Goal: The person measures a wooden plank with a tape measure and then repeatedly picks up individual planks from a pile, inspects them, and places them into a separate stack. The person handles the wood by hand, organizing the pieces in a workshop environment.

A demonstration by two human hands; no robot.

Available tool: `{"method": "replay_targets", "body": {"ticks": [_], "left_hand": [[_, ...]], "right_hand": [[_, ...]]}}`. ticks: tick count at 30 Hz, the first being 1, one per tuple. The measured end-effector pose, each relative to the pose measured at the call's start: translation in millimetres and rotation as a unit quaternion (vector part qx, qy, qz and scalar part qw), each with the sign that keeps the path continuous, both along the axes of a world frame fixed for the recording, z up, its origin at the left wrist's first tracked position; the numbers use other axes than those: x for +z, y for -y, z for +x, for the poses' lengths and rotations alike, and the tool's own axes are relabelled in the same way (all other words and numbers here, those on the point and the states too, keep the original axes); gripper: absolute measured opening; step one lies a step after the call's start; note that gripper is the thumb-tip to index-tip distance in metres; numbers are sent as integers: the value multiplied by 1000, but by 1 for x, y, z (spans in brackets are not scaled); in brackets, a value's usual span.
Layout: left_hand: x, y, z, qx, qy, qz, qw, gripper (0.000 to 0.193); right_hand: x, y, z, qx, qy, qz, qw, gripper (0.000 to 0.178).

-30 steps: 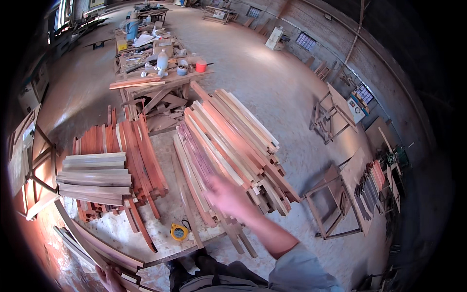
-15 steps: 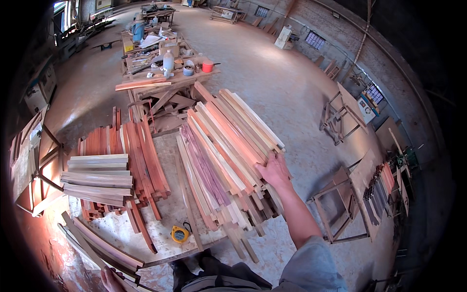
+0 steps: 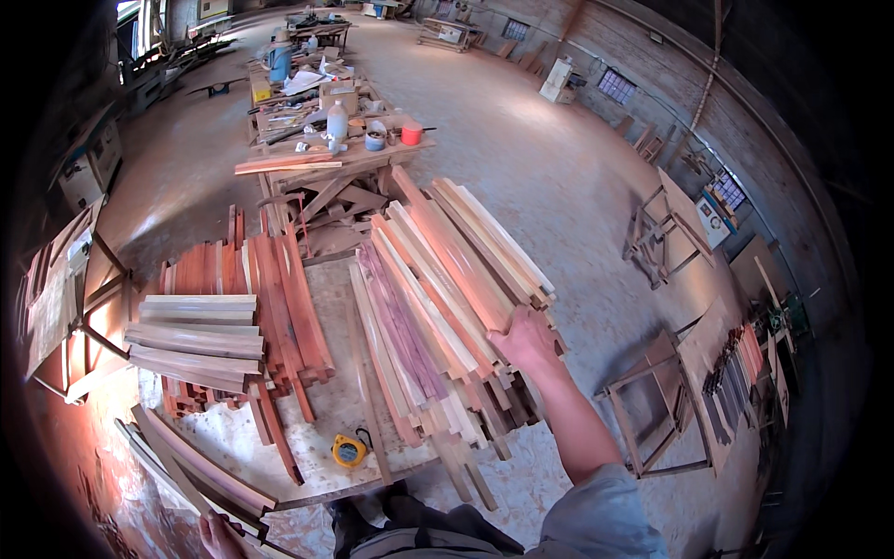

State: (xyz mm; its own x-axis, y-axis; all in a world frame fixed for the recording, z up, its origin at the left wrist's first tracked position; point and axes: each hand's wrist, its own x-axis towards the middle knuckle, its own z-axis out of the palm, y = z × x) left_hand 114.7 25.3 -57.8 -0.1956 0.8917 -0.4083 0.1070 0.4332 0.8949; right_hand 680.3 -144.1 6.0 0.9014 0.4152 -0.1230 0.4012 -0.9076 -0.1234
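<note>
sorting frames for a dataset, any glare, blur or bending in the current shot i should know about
Head view: fisheye bending curves the front edge of the table; head view: strong light falls on the floor at lower left; head view: the yellow tape measure and right hand look fairly sharp; head view: the far right sinks into shadow, losing detail.

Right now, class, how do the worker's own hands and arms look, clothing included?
The right hand wears no visible glove or watch; a loose grey-blue sleeve leaves that forearm uncovered. The left hand also looks gloveless, but the picture's edge cuts off its arm, hiding any sleeve.
</note>
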Motion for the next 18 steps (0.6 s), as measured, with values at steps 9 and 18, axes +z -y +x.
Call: {"method": "replay_targets", "body": {"ticks": [9,18], "left_hand": [[-47,-7,-27,-64,-7,81,995,25],[-17,8,-20,26,-37,33,998,27]], "right_hand": [[11,27,49,29,-111,146,983,62],[7,9,-15,116,72,-1,991,58]]}}
